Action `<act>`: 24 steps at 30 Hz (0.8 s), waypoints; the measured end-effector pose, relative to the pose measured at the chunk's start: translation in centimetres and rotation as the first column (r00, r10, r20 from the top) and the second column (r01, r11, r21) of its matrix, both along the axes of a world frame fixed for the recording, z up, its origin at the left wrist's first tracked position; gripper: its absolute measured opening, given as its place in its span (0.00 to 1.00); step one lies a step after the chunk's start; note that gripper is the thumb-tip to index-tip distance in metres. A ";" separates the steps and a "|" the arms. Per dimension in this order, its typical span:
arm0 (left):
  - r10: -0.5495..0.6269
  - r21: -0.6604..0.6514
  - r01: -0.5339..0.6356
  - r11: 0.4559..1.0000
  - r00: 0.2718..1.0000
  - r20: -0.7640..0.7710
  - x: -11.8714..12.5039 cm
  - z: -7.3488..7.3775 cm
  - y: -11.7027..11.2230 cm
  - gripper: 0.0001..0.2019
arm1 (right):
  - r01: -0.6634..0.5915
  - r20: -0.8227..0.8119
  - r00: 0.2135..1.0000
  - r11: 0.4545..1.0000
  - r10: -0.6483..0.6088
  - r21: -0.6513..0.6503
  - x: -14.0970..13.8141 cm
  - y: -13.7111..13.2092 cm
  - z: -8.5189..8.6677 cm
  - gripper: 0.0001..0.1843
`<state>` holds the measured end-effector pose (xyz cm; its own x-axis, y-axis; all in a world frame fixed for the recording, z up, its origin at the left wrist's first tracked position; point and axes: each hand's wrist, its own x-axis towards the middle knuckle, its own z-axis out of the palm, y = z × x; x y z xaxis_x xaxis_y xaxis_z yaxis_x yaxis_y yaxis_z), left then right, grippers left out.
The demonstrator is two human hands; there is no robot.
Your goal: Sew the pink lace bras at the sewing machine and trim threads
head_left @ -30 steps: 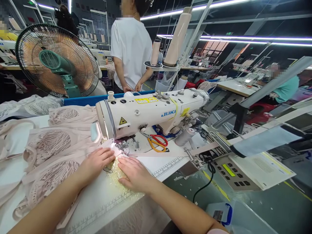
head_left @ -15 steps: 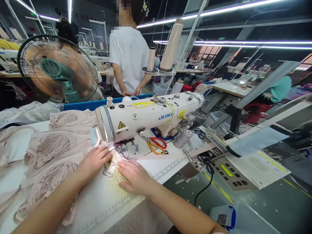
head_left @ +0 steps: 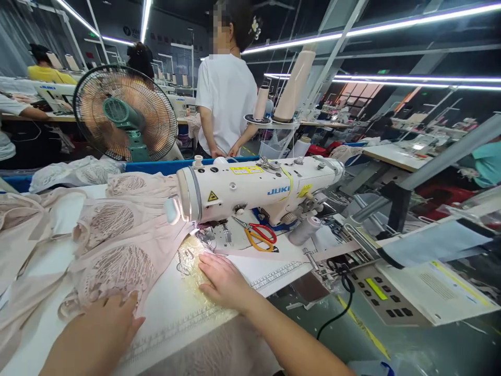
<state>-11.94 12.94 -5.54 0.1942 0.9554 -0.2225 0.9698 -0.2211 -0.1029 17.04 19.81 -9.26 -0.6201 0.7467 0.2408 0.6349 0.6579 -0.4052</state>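
My right hand (head_left: 223,281) lies flat, fingers together and stretched out, on the white sewing table (head_left: 172,313) just in front of the needle of the white JUKI sewing machine (head_left: 254,187). It rests beside a pale pink strip (head_left: 270,253) that runs to the right from under the presser foot. My left hand (head_left: 104,326) lies flat near the table's front edge, on the lower edge of a pink lace garment (head_left: 117,261). Neither hand grips anything.
More pink lace pieces (head_left: 35,219) pile at the left. Red and yellow scissors (head_left: 258,235) lie behind the needle. A green fan (head_left: 125,117) stands at the back left, thread cones (head_left: 293,86) behind the machine. A person in a white shirt (head_left: 227,99) stands beyond. A control panel (head_left: 376,290) sits at right.
My left hand has pulled back from beside the needle to the near left edge of the table, onto the lace garment. My right hand stays in place. The view has shifted left.
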 end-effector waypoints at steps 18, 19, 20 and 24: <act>0.064 0.369 -0.141 0.919 0.975 0.211 -3.3 -4.3 0.3 0.27 | -0.006 0.080 0.997 1.000 0.006 0.003 -0.3 -0.7 0.5 0.24; 0.062 0.376 -0.144 0.915 0.973 0.220 -3.4 -4.5 0.3 0.26 | -0.006 0.080 0.997 1.000 0.005 0.011 -0.3 -0.7 0.5 0.24; 0.064 0.379 -0.149 0.913 0.971 0.229 -3.5 -4.7 0.2 0.26 | -0.006 0.078 0.997 1.000 0.004 0.020 -0.3 -0.7 0.4 0.24; 0.055 0.389 -0.159 0.907 0.962 0.266 -3.7 -5.1 -0.2 0.26 | -0.001 0.070 0.998 0.999 -0.002 0.046 -0.3 -0.6 -0.1 0.23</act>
